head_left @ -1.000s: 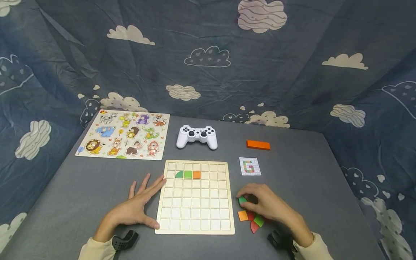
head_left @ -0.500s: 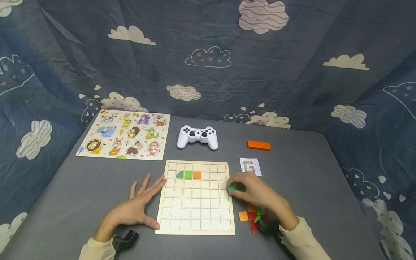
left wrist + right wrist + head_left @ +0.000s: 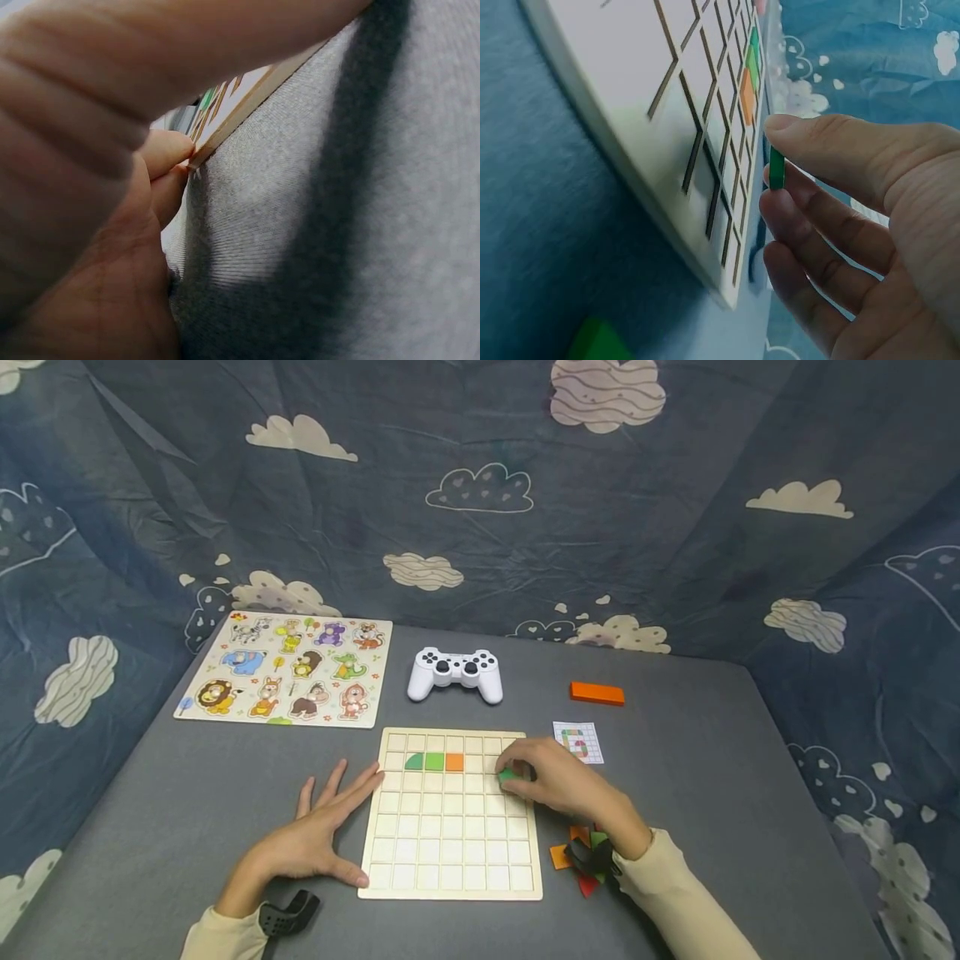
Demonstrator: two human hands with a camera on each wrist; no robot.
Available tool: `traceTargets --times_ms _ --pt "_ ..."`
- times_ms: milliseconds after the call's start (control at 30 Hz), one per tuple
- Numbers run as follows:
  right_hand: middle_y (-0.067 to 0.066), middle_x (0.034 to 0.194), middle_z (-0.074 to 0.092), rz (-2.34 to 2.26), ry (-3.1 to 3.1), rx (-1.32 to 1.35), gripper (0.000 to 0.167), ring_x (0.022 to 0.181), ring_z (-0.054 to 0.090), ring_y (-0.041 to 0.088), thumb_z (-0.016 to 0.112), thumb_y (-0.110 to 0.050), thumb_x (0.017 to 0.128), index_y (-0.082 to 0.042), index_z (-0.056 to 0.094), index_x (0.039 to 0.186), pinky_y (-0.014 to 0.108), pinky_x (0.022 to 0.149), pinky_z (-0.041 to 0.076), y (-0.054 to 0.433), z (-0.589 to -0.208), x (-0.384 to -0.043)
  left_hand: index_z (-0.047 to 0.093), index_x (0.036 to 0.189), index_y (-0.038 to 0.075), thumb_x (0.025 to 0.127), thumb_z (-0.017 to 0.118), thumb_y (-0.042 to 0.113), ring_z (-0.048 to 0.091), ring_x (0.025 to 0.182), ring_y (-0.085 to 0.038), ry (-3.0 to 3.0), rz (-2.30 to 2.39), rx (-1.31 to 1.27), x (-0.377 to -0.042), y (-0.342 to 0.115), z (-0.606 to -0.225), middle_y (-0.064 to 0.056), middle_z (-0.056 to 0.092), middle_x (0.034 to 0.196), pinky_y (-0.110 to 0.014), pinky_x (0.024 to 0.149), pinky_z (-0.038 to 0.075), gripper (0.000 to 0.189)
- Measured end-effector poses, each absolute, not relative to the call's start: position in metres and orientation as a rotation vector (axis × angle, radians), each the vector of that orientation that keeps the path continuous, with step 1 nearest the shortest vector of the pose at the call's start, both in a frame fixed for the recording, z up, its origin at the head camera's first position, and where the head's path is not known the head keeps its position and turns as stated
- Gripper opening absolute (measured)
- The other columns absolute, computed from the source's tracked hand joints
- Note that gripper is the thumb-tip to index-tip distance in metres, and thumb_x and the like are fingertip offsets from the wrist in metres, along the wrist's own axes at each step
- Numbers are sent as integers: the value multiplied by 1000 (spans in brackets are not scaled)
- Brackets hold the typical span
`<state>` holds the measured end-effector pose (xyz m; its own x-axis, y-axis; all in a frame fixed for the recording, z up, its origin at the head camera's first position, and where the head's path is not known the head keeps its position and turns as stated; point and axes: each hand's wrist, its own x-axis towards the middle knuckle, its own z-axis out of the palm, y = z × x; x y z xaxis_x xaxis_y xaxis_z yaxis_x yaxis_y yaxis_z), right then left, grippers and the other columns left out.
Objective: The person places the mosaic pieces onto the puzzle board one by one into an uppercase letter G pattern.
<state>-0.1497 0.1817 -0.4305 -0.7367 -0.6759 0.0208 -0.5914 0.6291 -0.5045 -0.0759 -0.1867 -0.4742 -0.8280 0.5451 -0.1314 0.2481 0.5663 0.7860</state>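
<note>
A wooden grid board [image 3: 450, 827] lies at the table's middle. One of its upper rows holds a green quarter-round tile [image 3: 415, 762], a light green square tile [image 3: 434, 762] and an orange square tile [image 3: 454, 762]. My right hand [image 3: 558, 777] pinches a green tile [image 3: 777, 166] between thumb and fingers, above the board's upper right part. My left hand [image 3: 318, 839] is spread at the left side, its thumb and fingertips touching the board's edge, as the left wrist view also shows.
Loose colored tiles [image 3: 560, 857] lie right of the board, partly hidden by the right wrist strap. A pattern card [image 3: 588, 752], an orange block [image 3: 597, 693], a white game controller [image 3: 455, 675] and an animal puzzle board [image 3: 255, 693] lie farther back.
My right hand has lifted the green tile from the pile and carried it left and away from me, over the board's upper right. My left hand stays in place.
</note>
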Motion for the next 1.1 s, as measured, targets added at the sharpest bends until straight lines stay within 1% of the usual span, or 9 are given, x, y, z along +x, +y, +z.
traceTargets --times_ms 100,200,333,567,733,867,1100 --pt "-3 94 70 -749 2669 -1079 15 80 60 16 77 -16 88 -12 74 103 27 74 50 175 -431 -155 20 162 15 58 92 49 -18 150 -50 2444 1142 647 -76 -187 -475 -12 9 169 -73 104 -23 131" --pt "-2 98 72 -751 2668 -1103 15 83 62 15 76 -15 88 -11 75 103 28 77 52 169 -432 -160 20 162 15 58 92 50 -18 150 -50 2445 1140 648 -76 -187 -475 -12 9 169 -73 104 -23 131" --pt "-2 99 73 -730 2681 -1128 13 85 64 15 76 -14 87 -12 75 100 29 79 53 162 -433 -165 20 162 15 58 92 50 -18 150 -50 2440 1142 651 -77 -187 -475 -12 9 169 -73 104 -23 131" --pt "0 94 72 -695 2682 -1132 13 81 63 16 76 -14 87 -11 74 99 26 75 51 150 -433 -171 20 162 16 58 91 50 -18 150 -49 2438 1141 646 -76 -186 -474 -11 9 170 -72 105 -23 131" --pt "1 92 72 -680 2669 -1138 11 78 61 17 75 -12 87 -12 74 98 26 73 50 143 -434 -173 20 162 15 59 91 50 -18 150 -50 2440 1142 649 -75 -186 -473 -12 9 169 -72 105 -23 130" --pt "1 91 71 -649 2669 -1143 11 76 60 15 74 -11 87 -11 74 98 24 71 49 139 -437 -175 20 162 15 59 92 50 -18 150 -50 2441 1140 646 -75 -186 -473 -12 9 169 -72 105 -23 131" --pt "3 89 70 -644 2675 -1155 10 78 63 15 75 -9 86 -10 74 96 23 71 51 136 -436 -177 20 162 14 58 91 50 -18 150 -50 2436 1140 641 -75 -185 -472 -12 9 169 -72 105 -23 131"
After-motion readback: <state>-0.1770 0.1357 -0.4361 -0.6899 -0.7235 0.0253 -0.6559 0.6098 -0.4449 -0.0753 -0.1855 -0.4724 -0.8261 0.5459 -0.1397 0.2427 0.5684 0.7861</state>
